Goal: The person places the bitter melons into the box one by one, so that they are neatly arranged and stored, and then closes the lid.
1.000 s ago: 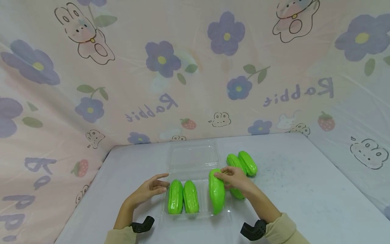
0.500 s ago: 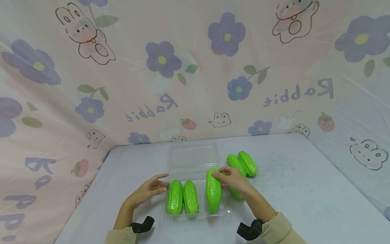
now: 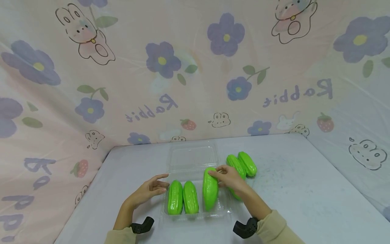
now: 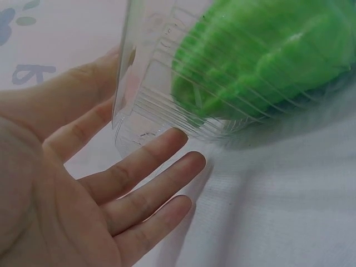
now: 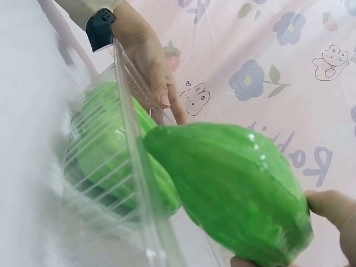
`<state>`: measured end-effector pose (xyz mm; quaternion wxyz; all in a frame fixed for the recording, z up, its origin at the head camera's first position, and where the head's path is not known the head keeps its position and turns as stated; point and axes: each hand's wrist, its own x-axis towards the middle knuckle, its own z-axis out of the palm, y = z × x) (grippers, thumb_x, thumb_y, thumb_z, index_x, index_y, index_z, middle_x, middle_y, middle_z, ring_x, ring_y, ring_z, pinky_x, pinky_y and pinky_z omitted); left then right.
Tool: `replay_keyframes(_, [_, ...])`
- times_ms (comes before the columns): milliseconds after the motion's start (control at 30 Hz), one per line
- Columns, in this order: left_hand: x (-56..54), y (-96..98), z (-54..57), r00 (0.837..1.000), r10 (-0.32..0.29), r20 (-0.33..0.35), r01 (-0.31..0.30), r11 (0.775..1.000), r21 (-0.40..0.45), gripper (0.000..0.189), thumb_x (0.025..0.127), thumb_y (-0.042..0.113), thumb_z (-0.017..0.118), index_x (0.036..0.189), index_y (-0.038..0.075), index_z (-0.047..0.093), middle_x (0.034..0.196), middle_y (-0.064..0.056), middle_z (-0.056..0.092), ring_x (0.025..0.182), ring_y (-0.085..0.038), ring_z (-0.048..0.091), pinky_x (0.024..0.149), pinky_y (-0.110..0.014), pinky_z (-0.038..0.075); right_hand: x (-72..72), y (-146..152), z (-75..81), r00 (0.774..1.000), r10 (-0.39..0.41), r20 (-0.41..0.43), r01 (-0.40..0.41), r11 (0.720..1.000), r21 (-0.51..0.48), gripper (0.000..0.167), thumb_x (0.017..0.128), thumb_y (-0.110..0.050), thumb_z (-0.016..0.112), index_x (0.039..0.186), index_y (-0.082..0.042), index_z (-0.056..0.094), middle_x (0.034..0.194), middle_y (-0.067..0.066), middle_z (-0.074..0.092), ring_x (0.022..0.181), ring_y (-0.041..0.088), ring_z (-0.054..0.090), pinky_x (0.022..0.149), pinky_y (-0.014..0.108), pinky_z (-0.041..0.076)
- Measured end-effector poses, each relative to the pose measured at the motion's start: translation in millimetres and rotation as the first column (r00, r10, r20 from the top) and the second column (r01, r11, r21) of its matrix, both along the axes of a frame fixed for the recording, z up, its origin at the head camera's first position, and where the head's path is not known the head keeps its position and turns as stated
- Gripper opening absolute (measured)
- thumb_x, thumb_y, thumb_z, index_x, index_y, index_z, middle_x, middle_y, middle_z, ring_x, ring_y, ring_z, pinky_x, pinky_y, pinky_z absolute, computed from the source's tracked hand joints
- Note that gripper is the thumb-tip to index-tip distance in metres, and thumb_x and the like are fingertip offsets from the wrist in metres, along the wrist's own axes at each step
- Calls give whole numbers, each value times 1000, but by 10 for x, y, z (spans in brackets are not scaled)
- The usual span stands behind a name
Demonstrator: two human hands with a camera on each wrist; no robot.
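Note:
My right hand pinches a glossy green papaya-shaped fruit near its far end, thumb on top. The fruit is tilted over the right half of a clear plastic clamshell box; in the right wrist view its narrow end overlaps the box rim. Two similar green fruits lie side by side in the box's left half. My left hand is at the box's left wall, fingers loosely extended. In the left wrist view those fingertips are right by the ribbed wall, and the thumb passes behind it.
The box's clear lid lies folded back, away from me. Right of the box, two more green fruits lie together, and another is partly hidden by my right hand. A printed cloth hangs behind the white table.
My right hand has moved left with the green fruit, from the box's right edge to over its right half. The left hand has stayed in place.

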<state>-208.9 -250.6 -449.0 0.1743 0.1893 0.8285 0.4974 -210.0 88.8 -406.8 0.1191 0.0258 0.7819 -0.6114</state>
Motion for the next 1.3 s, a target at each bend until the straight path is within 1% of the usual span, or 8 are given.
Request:
replay_keyframes(200, [6, -5, 9, 1000, 2, 1, -2, 1000, -1, 64, 97, 26, 58, 151, 8, 29, 137, -27, 52, 126, -41, 53, 101, -51, 49, -26, -35, -20, 1000, 3, -9, -3, 1000, 3, 48, 87, -31, 71, 117, 4, 57, 106, 17, 63, 74, 16, 67, 71, 31, 60])
replay_keyframes(400, [11, -15, 6, 1000, 0, -3, 0, 1000, -1, 63, 97, 26, 58, 150, 8, 29, 137, -28, 52, 125, -41, 53, 101, -51, 49, -25, -72, -36, 1000, 17, -26, -17, 999, 32, 49, 88, -32, 70, 117, 4, 57, 105, 18, 64, 71, 15, 67, 71, 33, 60])
replay_keyframes(567, [8, -10, 8, 1000, 0, -5, 0, 1000, -1, 63, 97, 26, 58, 150, 8, 29, 137, -27, 53, 125, -41, 53, 101, -51, 49, -19, -125, -47, 999, 39, -34, -38, 998, 48, 46, 88, -30, 70, 114, 5, 58, 100, 17, 64, 75, 17, 66, 72, 37, 60])
replay_keyframes(733, [-2, -3, 5, 1000, 3, -8, -3, 1000, -8, 62, 97, 26, 57, 150, 9, 30, 137, -27, 53, 125, -41, 54, 101, -50, 49, -10, -176, -56, 999, 36, -26, -34, 998, 54, 42, 87, -28, 71, 111, 4, 59, 99, 16, 64, 79, 18, 65, 73, 38, 60])
replay_keyframes(1000, [-4, -7, 1, 1000, -6, -5, 6, 1000, 4, 63, 97, 26, 57, 150, 8, 29, 137, -28, 52, 126, -43, 53, 101, -51, 49, -14, -253, -80, 998, 47, -44, -45, 998, 49, 45, 87, -25, 72, 114, 7, 57, 102, 20, 64, 78, 18, 66, 69, 34, 61])
replay_keyframes(1100, [-3, -8, -2, 1000, -8, -5, 8, 1000, 7, 63, 97, 26, 57, 150, 7, 29, 137, -28, 52, 126, -43, 53, 101, -51, 49, -12, -289, -94, 998, 55, -45, -53, 998, 46, 47, 87, -25, 71, 116, 8, 56, 103, 21, 64, 77, 18, 67, 70, 34, 61])
replay_keyframes(1200, [-5, -8, -6, 1000, -9, -5, 9, 1000, 10, 63, 97, 26, 57, 150, 8, 29, 137, -28, 52, 126, -43, 53, 101, -51, 49, -9, -323, -112, 998, 45, -39, -44, 998, 48, 47, 87, -26, 72, 115, 7, 57, 103, 20, 64, 76, 18, 66, 70, 35, 61])
replay_keyframes(1300, [-11, -11, -14, 1000, -15, -5, 15, 1000, 18, 63, 98, 25, 57, 151, 8, 28, 138, -28, 52, 127, -43, 52, 102, -52, 49, -11, -343, -129, 998, 46, -50, -42, 997, 71, 47, 87, -28, 71, 116, 7, 57, 105, 21, 64, 76, 18, 67, 71, 37, 60])
